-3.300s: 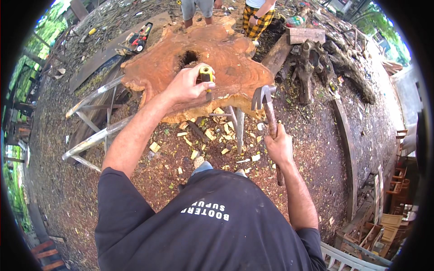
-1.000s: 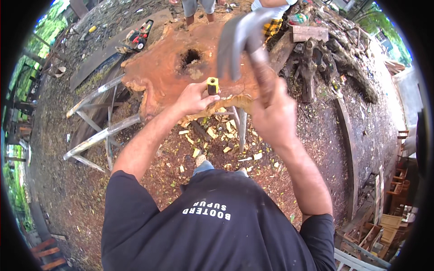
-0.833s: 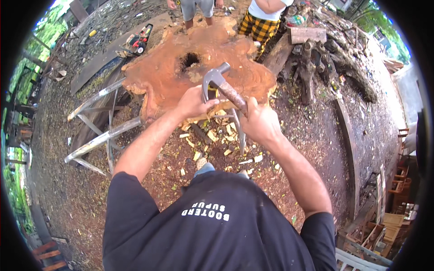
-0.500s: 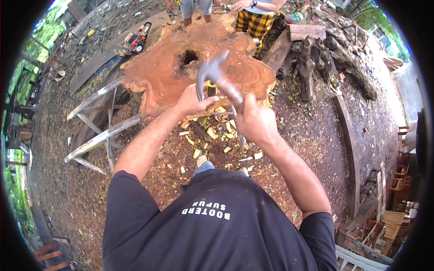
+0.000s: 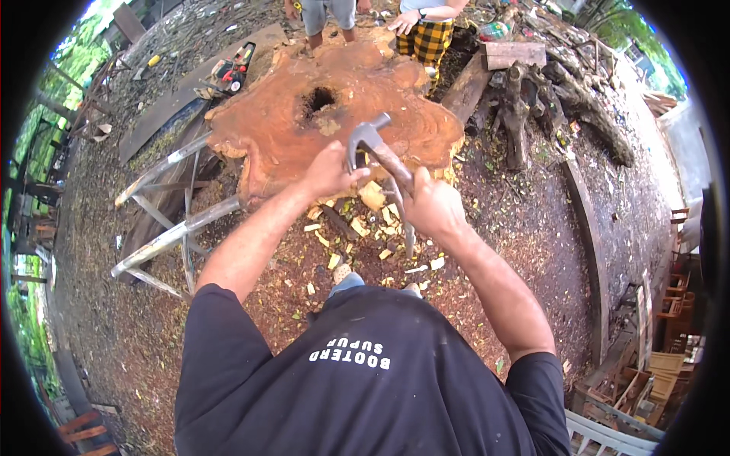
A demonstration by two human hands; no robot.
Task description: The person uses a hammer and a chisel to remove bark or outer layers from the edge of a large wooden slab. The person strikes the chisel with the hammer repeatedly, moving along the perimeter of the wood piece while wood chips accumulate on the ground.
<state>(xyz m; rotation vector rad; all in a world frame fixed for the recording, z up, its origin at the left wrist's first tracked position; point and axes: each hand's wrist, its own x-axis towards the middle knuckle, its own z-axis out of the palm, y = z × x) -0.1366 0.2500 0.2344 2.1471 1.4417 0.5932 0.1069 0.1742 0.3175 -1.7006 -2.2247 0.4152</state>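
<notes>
My right hand (image 5: 435,205) is closed round the wooden handle of a claw hammer (image 5: 391,161), whose steel head lies in front of my left hand's fingers. At the near edge of a large reddish-brown wood slab (image 5: 266,125), my left hand (image 5: 333,171) grips a chisel with a black-and-yellow handle (image 5: 362,159). Most of that handle is hidden behind the hammer head, and the blade does not show. A big pale wood chip (image 5: 372,195) is just below the chisel, by the slab's edge.
Metal trestle legs (image 5: 179,228) stick out at the left of the slab. Beyond them a red chainsaw (image 5: 230,74) lies on a board. Two people stand at the far side, one with a hand (image 5: 405,21) over the slab. Wood chips (image 5: 357,226) litter the ground; gnarled logs (image 5: 521,114) lie right.
The hammer head has come down and right onto the chisel's handle, now hiding much of it. A large pale chip shows below the slab's edge. The far person's hand is lower, nearer the slab.
</notes>
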